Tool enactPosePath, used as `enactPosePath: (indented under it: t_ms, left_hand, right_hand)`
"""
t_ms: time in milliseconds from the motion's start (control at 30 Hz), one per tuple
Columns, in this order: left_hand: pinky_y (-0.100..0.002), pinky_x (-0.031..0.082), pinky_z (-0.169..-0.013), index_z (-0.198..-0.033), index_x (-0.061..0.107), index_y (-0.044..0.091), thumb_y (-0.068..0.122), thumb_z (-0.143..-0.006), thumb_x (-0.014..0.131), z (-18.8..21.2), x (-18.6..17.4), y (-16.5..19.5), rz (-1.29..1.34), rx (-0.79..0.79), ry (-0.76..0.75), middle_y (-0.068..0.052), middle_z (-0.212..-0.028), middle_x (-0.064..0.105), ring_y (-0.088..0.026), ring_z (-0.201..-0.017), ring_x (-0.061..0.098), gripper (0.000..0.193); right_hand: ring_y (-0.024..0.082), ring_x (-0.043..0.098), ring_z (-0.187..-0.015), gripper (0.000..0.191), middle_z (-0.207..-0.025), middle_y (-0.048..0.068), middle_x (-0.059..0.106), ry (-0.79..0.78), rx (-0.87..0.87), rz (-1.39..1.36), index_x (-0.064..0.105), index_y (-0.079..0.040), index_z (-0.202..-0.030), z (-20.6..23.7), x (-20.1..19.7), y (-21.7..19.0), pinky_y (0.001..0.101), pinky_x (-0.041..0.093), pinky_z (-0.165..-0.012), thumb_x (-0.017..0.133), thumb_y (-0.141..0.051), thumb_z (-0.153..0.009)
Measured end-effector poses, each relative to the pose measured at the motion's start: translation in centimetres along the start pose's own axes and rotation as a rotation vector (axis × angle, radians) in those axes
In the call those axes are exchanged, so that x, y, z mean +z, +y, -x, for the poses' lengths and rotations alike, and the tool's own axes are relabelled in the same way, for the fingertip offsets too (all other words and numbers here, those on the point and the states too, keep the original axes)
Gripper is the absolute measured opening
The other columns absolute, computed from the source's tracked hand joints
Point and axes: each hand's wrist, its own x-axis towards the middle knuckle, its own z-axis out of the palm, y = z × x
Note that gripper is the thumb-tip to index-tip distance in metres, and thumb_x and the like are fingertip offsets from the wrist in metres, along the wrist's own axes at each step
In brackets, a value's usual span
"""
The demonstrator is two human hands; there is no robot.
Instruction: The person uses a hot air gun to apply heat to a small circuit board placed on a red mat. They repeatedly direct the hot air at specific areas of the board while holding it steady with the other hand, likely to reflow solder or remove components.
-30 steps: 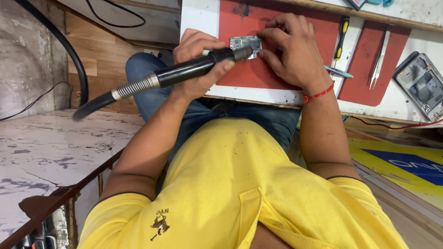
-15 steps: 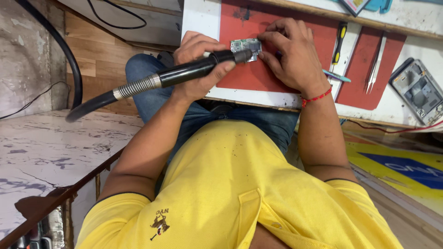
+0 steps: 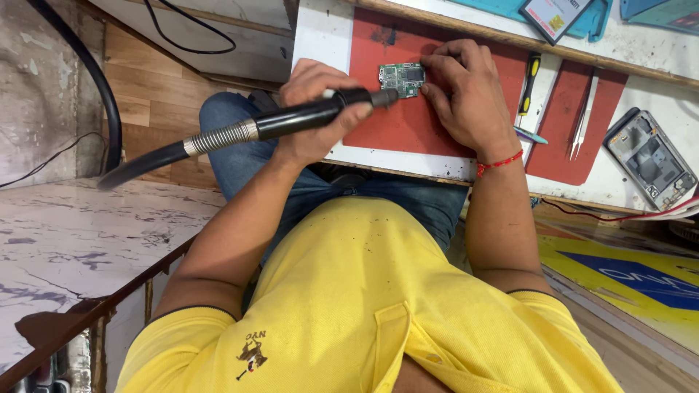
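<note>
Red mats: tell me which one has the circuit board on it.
The larger red mat, under both hands, carries the small green circuit board. The narrower red mat farther along the bench holds only metal tweezers.

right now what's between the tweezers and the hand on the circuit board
In the head view, a yellow-and-black screwdriver lies between the tweezers and the right hand.

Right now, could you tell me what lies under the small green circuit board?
The circuit board rests on the red mat; the mat directly beneath it is hidden.
</note>
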Motion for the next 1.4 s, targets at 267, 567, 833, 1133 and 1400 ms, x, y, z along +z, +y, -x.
enactPosePath:
  t_ms: [267, 567, 833, 1133, 1400]
  left_hand:
    - [-0.035, 0.051, -0.093, -0.096, 0.075, 0.008, 0.044, -0.095, 0.080, -0.08, 0.37, 0.08, -0.011, -0.081, 0.062, -0.004, -0.091, 0.074, -0.018, -0.095, 0.067, 0.036]
    - [-0.035, 0.055, -0.090, -0.101, 0.072, 0.005, 0.047, -0.097, 0.079, 0.13, 0.22, -0.11, -0.030, -0.113, 0.164, -0.008, -0.095, 0.072, -0.021, -0.097, 0.066, 0.044]
    - [-0.034, 0.053, -0.088, -0.098, 0.072, 0.003, 0.035, -0.095, 0.081, 0.33, 0.27, 0.09, -0.029, -0.109, 0.179, -0.007, -0.095, 0.071, -0.020, -0.096, 0.063, 0.033]
    - [-0.031, 0.049, -0.078, -0.098, 0.073, 0.003, 0.028, -0.095, 0.083, 0.28, 0.35, 0.52, -0.045, -0.134, 0.220, -0.007, -0.093, 0.069, -0.018, -0.091, 0.058, 0.027]
    - [-0.031, 0.049, -0.078, -0.095, 0.073, 0.003, 0.028, -0.094, 0.083, 0.43, 0.29, 0.46, -0.046, -0.128, 0.217, -0.006, -0.090, 0.069, -0.017, -0.090, 0.058, 0.026]
  right_hand:
    - [0.034, 0.055, -0.114, 0.035, -0.128, 0.011, 0.060, 0.000, -0.011, 0.017, 0.070, -0.005, -0.128, -0.09, 0.03, -0.02, 0.0439, 0.047, -0.101, 0.080, -0.008, -0.094]
    - [0.033, 0.055, -0.114, 0.035, -0.127, 0.010, 0.060, -0.001, -0.002, 0.012, 0.070, -0.005, -0.127, -0.02, 0.10, -0.18, 0.0441, 0.047, -0.101, 0.080, -0.010, -0.094]
    - [0.033, 0.055, -0.113, 0.036, -0.127, 0.010, 0.060, 0.004, -0.013, 0.027, 0.071, -0.006, -0.128, 0.01, 0.16, -0.16, 0.0445, 0.047, -0.101, 0.080, -0.010, -0.094]
    - [0.033, 0.054, -0.113, 0.035, -0.127, 0.010, 0.060, -0.003, -0.009, 0.027, 0.070, -0.005, -0.128, -0.04, 0.20, -0.16, 0.0444, 0.047, -0.101, 0.080, -0.009, -0.094]
    - [0.033, 0.054, -0.113, 0.034, -0.127, 0.009, 0.059, -0.006, -0.005, 0.026, 0.070, -0.006, -0.128, -0.05, 0.28, -0.10, 0.0440, 0.047, -0.100, 0.080, -0.011, -0.096]
